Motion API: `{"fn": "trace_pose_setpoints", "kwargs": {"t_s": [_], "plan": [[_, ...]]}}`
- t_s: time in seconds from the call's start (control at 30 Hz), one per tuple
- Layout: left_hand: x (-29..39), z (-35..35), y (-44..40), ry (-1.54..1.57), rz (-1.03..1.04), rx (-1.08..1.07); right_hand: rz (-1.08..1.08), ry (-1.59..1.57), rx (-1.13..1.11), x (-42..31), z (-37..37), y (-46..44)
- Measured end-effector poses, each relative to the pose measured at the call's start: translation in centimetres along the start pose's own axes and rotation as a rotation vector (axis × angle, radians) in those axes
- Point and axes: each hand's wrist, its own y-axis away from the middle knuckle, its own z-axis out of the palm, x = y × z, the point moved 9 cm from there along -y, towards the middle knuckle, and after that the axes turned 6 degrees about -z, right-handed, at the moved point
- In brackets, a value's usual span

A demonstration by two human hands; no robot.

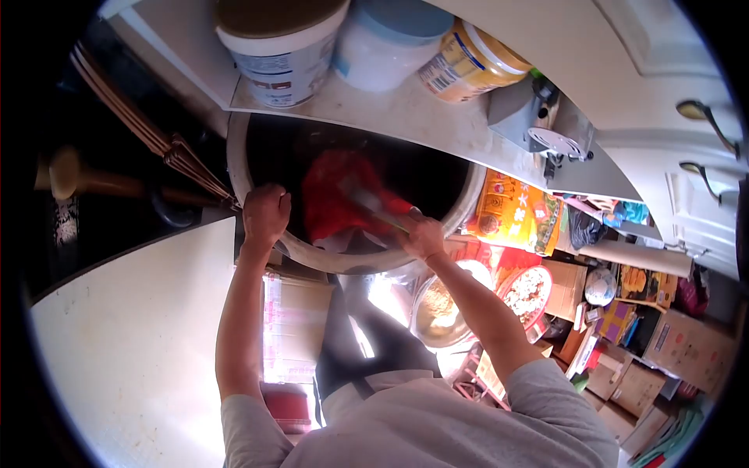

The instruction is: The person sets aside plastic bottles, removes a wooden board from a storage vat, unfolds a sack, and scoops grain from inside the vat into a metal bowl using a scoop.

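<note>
A large round vat [236, 156] with a thick pale rim and a dark inside stands in front of me. My left hand [266, 214] is closed over its left rim. My right hand [424, 235], just inside the right front of the rim, is wrapped round a thin-handled tool [367, 201] with a pale head. Motion blurs the tool, so its exact kind does not show. Beneath its head is a bright red bag or cloth [331, 187], crumpled inside the vat. What lies deeper in the vat is dark and hidden.
Three lidded tubs, including a yellow one [472, 62], stand on a shelf [367, 109] behind the vat. An orange printed bag [511, 207] leans at the right. Nearby are a basin [441, 312], a red-rimmed bowl [527, 295] of pieces and stacked cardboard boxes [690, 347].
</note>
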Motion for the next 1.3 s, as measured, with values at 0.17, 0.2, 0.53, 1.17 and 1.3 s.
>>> {"fn": "trace_pose_setpoints", "kwargs": {"t_s": [0.17, 0.2, 0.53, 1.17, 1.3], "plan": [[2.0, 0.7, 1.4, -0.114, 0.12, 0.083, -0.02, -0.046, 0.024, 0.3, 0.0, 0.7], [2.2, 1.0, 1.2, -0.128, 0.116, 0.085, 0.023, -0.052, 0.003, 0.3, -0.5, 0.5], [5.4, 5.2, 2.8, -0.377, 0.383, -0.48, 0.485, -0.928, 0.176, 3.1, -3.2, 2.5], [1.4, 6.9, 2.7, -0.431, 0.024, -0.323, -0.07, 0.047, -0.502, -1.5, -6.3, -1.1], [1.6, 6.2, 2.2, -0.44, 0.03, -0.324, -0.073, 0.095, -0.561, -0.6, -8.2, -2.6]]}}
